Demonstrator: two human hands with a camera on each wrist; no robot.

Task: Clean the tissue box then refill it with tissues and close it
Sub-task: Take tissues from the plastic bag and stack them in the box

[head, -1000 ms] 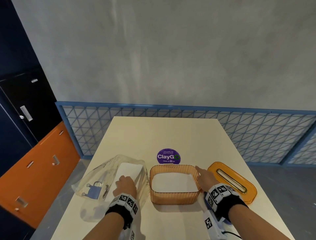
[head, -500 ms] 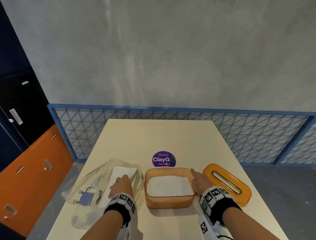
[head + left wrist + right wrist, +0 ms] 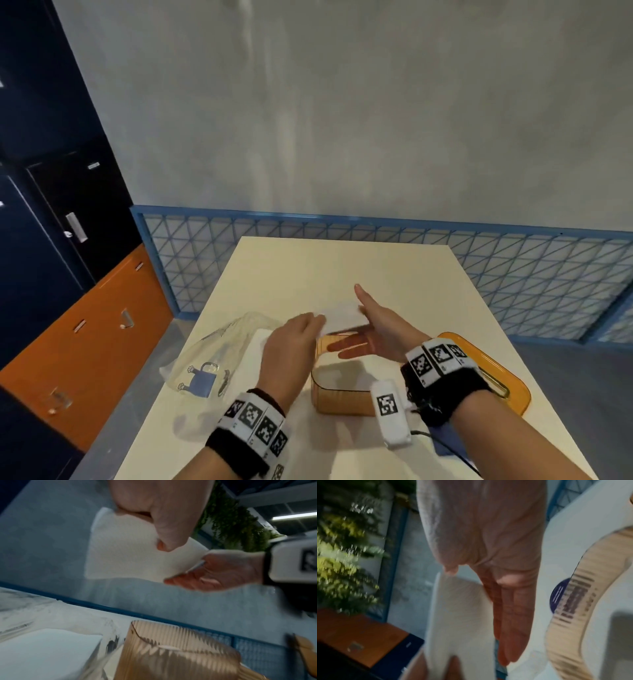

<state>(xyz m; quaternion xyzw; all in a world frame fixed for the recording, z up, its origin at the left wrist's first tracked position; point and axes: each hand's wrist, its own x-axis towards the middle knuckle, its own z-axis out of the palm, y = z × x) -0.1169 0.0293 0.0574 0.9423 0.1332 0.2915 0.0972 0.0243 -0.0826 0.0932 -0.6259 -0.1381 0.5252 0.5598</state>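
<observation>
Tissue box (image 3: pixel 342 394): amber ribbed tub, lid off, standing on the cream table (image 3: pixel 342 267) at its near edge; taken here as the reference for all places. Stack of tissues (image 3: pixel 342 317): white, flat, held in the air above the far end of the box, clear of its rim. Left hand (image 3: pixel 291 346): above the box's left rim, thumb and curled fingers pinching the left end of the stack, as the left wrist view shows plainly. Right hand (image 3: pixel 376 329): above the box's far right part, fingers straight and spread, laid flat against the right end of the stack and supporting it, not curled round it. Lid (image 3: pixel 486 373): amber, slotted, lying flat just right of the box, partly hidden by the right wrist. Clear bag (image 3: pixel 219 356): left of the box, holding more white tissues (image 3: pixel 253 346). Purple sticker (image 3: pixel 558 595): on the table beyond the box, seen only in the right wrist view. Step in hand, as judged: the refill, with the stack being brought over the open box. Next move calls for squaring the stack with the box's long sides, lowering it level so no corner catches the rim, then fetching the lid from the right and pressing it on.
</observation>
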